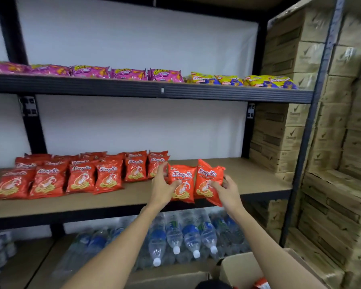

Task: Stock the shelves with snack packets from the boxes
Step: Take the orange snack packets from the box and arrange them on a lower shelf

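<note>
Middle shelf (248, 180): rows of red prawn-cracker packets (81, 176) are stocked at 9 o'clock of the hands. The board at 3 o'clock of the hands is bare.

Two more red packets are held upright over the shelf's front edge, just beside the end of the stocked rows.
- The left packet (182, 178) is gripped by the left hand (165, 185), thumb laid on its face and fingers curled round its left edge.
- The right packet (206, 176) is gripped by the right hand (227, 189), thumb pressed on the face and fingers wrapped round the right edge. Whether a second packet is folded behind it cannot be told.
- Neither packet is yet set down.

Top shelf (133, 88), at 12 o'clock: a line of pink packets (90, 71) is noted towards 11 o'clock and yellow packets (227, 80) towards 1 o'clock. The front run is judged filled; the depth behind is not visible.

Open box (238, 268), at 5 o'clock of the hands: one boxed packet (262, 284), red, is glimpsed inside. The quantity left is hidden.

Judgement: the middle shelf is roughly half stocked. Its right half is left to fill, and the box is not emptied.
</note>
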`<state>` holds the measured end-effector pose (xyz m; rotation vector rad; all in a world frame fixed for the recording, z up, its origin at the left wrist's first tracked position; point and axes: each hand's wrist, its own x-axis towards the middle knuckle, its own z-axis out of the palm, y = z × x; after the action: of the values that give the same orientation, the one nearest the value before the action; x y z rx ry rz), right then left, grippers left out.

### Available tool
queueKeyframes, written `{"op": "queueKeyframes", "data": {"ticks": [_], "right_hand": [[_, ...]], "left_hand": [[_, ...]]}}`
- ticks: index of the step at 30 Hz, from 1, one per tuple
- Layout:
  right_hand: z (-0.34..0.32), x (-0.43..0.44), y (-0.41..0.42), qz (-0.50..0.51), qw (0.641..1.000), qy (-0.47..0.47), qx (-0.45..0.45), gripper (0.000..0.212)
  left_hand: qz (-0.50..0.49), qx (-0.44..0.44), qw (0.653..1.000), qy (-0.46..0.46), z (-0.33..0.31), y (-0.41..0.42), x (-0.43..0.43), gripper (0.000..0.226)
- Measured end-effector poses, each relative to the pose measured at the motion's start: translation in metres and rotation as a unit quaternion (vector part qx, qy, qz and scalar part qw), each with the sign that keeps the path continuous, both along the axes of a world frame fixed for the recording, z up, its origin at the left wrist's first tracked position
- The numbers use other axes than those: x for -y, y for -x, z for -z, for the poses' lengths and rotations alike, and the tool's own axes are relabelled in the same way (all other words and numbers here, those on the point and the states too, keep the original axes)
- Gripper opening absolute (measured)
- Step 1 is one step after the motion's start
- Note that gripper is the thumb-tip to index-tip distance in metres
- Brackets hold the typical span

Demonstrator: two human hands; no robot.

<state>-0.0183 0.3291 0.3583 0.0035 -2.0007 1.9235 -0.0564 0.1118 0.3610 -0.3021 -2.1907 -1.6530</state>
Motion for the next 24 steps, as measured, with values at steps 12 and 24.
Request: {"op": "queueKeyframes", "data": {"ticks": [12, 24], "right_hand": [[-0.016, 0.087, 0.077, -0.077, 0.997, -0.018, -0.003, 0.032], [0.017, 0.125, 0.146, -0.095, 0.995, -0.024, 0.026, 0.044]], "left_hand": [[-0.098, 0.001, 0.995, 0.012, -0.009, 0.041, 0.094, 0.084], [-0.159, 0.013, 0.987, 0.025, 0.01, 0.088, 0.123, 0.076]]}}
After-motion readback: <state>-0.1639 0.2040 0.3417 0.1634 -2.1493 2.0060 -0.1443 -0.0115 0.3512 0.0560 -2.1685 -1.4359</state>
